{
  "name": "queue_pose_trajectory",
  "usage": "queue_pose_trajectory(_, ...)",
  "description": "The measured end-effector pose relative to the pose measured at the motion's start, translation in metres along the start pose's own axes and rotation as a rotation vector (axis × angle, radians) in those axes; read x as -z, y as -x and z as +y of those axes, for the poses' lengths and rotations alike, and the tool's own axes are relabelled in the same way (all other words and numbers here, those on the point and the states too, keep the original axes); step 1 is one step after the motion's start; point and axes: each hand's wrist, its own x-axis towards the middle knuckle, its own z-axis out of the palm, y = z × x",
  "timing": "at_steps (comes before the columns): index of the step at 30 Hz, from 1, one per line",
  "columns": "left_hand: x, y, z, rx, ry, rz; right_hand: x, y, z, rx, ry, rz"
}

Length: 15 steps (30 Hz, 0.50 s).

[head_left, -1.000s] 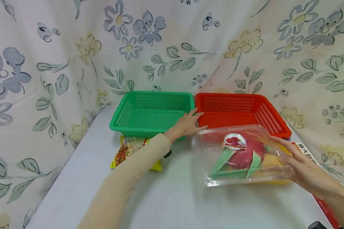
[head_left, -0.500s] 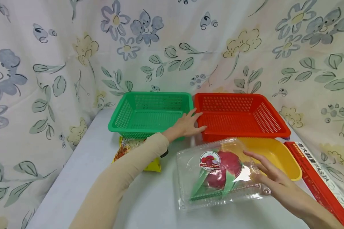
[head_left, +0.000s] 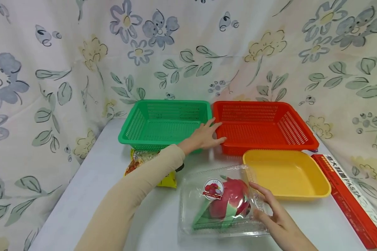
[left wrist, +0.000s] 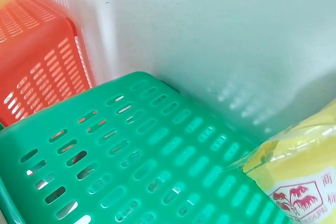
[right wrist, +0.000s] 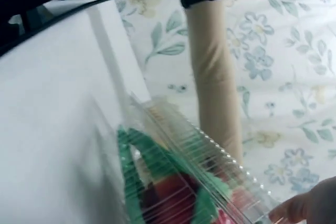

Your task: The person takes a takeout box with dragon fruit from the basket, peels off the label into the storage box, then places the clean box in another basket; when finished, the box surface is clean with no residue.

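Note:
My right hand point(head_left: 278, 218) grips the right edge of a clear plastic clamshell box point(head_left: 190, 197), low over the front middle of the table. Inside the box shows a red dragon fruit point(head_left: 234, 197) with green parts; the lid carries a round sticker point(head_left: 213, 189). In the right wrist view the thumb lies on the box's ridged edge point(right wrist: 226, 156). My left hand point(head_left: 204, 136) is spread at the near left corner of the red basket point(head_left: 267, 144), beside the green basket point(head_left: 164, 142). The left wrist view shows the green basket's slotted wall point(left wrist: 142, 145).
A yellow tray point(head_left: 289, 177) stands in front of the red basket. Along the right edge lies a red and white pasta box point(head_left: 348, 198). A yellow food packet point(head_left: 168, 180) lies before the green basket, partly behind my left arm. A floral curtain point(head_left: 176, 45) hangs behind.
My right hand has brought the clamshell box left and nearer, lower over the table, uncovering the yellow tray and pasta box. The left hand has stayed at the red basket's corner.

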Motion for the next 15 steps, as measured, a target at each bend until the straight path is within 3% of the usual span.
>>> queue_pose_trajectory(4,0.001,0.000,0.001,0.006,-0.006,0.003,-0.011,0.001,0.005,-0.034,-0.050,0.024)
queue_pose_trajectory(9,0.001,-0.001,0.002,0.001,-0.013,-0.008,-0.015,0.001,0.012,-0.033,-0.030,0.042)
queue_pose_trajectory(15,0.001,0.000,-0.001,-0.002,-0.016,-0.014,-0.006,-0.002,0.009,-0.110,0.109,-0.016)
